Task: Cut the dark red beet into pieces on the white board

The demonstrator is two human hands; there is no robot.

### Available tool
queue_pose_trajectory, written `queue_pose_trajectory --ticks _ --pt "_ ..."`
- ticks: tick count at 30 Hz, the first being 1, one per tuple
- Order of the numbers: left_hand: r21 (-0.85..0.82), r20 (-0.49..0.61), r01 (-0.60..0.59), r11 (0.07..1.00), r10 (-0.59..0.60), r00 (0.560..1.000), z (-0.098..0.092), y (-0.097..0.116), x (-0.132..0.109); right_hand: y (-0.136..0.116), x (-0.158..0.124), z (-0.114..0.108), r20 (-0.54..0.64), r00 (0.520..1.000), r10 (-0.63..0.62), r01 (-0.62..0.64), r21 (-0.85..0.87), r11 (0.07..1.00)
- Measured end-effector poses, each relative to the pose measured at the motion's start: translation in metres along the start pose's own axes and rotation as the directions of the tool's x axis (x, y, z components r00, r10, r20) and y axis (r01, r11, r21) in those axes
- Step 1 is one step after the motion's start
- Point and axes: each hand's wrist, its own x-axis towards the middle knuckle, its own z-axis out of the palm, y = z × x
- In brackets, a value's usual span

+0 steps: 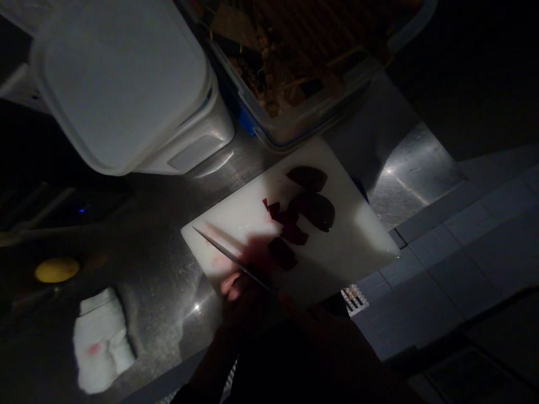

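Note:
A white cutting board [337,247] lies tilted on a steel counter and carries several dark red beet pieces [314,209]. A knife [229,256] slants over the board's near left part, tip toward the upper left. My right hand [301,315] sits in deep shadow at the knife's handle end and seems closed round it. My left hand [234,285] is at the board's near edge just under the blade. Its pale fingers look curled, and what they hold is hidden in the dark.
A large white lidded tub [122,84] and a clear bin of brown scraps [303,73] stand behind the board. A folded white cloth with a red stain [101,339] and a yellow round object [56,270] lie at the left. Grey floor tiles [463,252] show past the counter's right edge.

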Motion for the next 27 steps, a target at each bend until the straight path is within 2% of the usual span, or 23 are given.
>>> queue_pose_trajectory --ticks 4,7,10,13,19,27 --pt "-0.005 0.013 0.007 1.000 -0.007 1.000 -0.0008 0.0015 0.0030 0.0001 -0.0018 0.0024 -0.021 1.000 0.023 -0.024 -0.062 0.998" --pt "0.013 0.038 0.008 1.000 -0.008 0.999 -0.0007 0.0024 0.0049 -0.0004 -0.0021 0.0003 -0.030 1.000 0.004 -0.005 -0.037 0.999" --pt "0.035 0.007 0.020 0.999 -0.020 1.000 0.0007 0.0006 0.0015 -0.0002 -0.0035 -0.0018 -0.035 0.999 0.006 -0.008 -0.038 0.999" --pt "0.043 -0.032 -0.027 0.999 0.028 0.999 0.0014 -0.0008 -0.0011 0.0006 -0.0055 0.0006 -0.023 1.000 0.009 -0.010 -0.072 0.997" --pt "0.121 -0.127 -0.078 0.990 0.093 0.988 -0.0007 0.0037 0.0055 0.0010 -0.0063 0.0073 -0.105 0.994 0.007 -0.017 -0.100 0.995" --pt "0.143 -0.117 -0.094 0.985 0.111 0.987 -0.0014 0.0038 0.0058 0.0020 -0.0062 0.0082 -0.109 0.994 -0.010 -0.001 -0.108 0.994"
